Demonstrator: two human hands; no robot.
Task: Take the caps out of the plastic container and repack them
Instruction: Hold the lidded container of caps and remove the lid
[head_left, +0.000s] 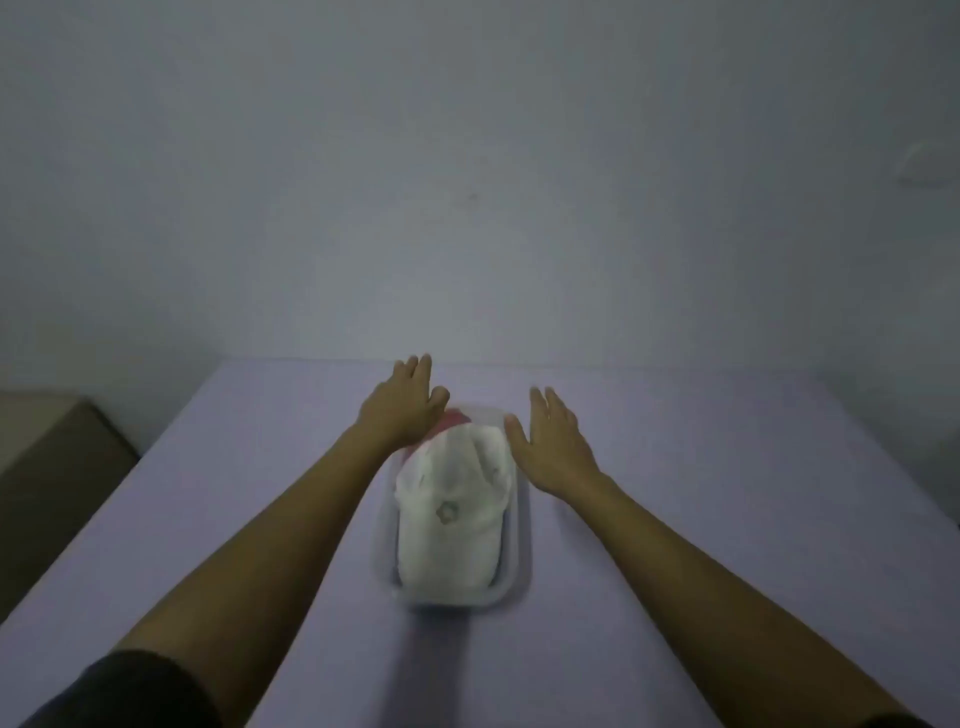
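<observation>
— Where are the caps?
— Inside the plastic container (522, 525) on the table (727, 519): white cap (452, 514) on top, pink cap (457, 419) beneath (mostly hidden).
— Your hands?
— My left hand (402, 410) and right hand (553, 447) flank its far end, fingers straight, empty. Unpacking seems not yet begun; next, I grasp the white cap.

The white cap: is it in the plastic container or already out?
In. The white cap lies inside the plastic container, its rim around it.

Bench (727, 519): lavender surface covering. Behind it: plain grey wall (467, 156). Left of bench: brown box-shaped unit (47, 447).
</observation>
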